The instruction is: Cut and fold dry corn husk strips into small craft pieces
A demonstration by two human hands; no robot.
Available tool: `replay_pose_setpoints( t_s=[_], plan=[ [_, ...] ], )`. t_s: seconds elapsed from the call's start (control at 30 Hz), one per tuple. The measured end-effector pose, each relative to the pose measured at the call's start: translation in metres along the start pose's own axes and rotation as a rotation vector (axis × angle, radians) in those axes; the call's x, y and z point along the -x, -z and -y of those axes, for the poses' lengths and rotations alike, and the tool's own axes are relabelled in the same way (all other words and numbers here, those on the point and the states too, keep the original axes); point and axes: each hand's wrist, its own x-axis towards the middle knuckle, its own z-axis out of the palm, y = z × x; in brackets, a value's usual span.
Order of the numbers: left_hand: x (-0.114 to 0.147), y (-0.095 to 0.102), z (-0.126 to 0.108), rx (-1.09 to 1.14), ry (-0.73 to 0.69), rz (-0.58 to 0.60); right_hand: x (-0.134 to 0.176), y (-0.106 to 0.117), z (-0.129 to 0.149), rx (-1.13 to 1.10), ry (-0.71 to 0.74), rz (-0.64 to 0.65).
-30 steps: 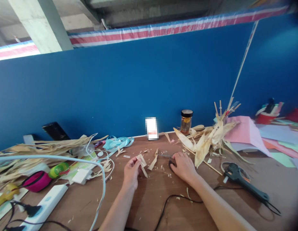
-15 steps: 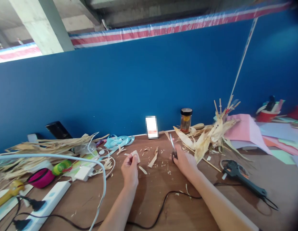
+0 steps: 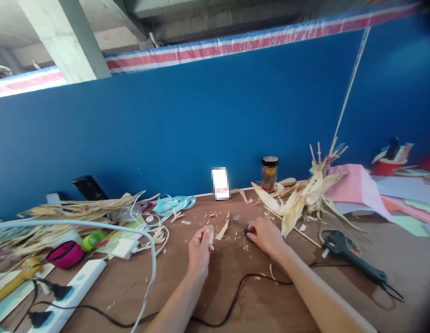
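My left hand (image 3: pixel 200 252) is closed in a pinch on a small pale piece of corn husk (image 3: pixel 211 233), held just above the brown table (image 3: pixel 232 291). On the right, my right hand (image 3: pixel 267 236) grips the dark handles of a pair of scissors (image 3: pixel 240 222). Their blades point left and lie low over the table, blurred. Between my hands a narrow twisted strip of husk (image 3: pixel 224 225) lies among small scraps. The fingers of my right hand partly cover the scissor handles.
A glue gun (image 3: pixel 353 261) and a bundle of dried corn husks (image 3: pixel 294 203) lie to the right, near a lidded jar (image 3: pixel 269 173). A black cable (image 3: pixel 236 296) crosses in front. At left are a power strip (image 3: pixel 72 291), blue ribbon (image 3: pixel 173 203) and a white cable (image 3: pixel 153 259).
My left hand has moved right with the husk piece. The scissors in my right hand have swung down from pointing upward to lying low, pointing left. A small white strip now lies on the table.
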Motion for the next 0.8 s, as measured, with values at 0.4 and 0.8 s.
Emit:
replay_pose_setpoints(
  t_s=[0.4, 0.8],
  plan=[
    [0.003, 0.008, 0.006, -0.005, -0.039, 0.064, -0.011, -0.002, -0.019, -0.185, -0.007, 0.026],
    [0.011, 0.002, 0.006, 0.082, 0.115, 0.345, 0.014, -0.006, 0.051, -0.831, 0.209, 0.044]
  ],
)
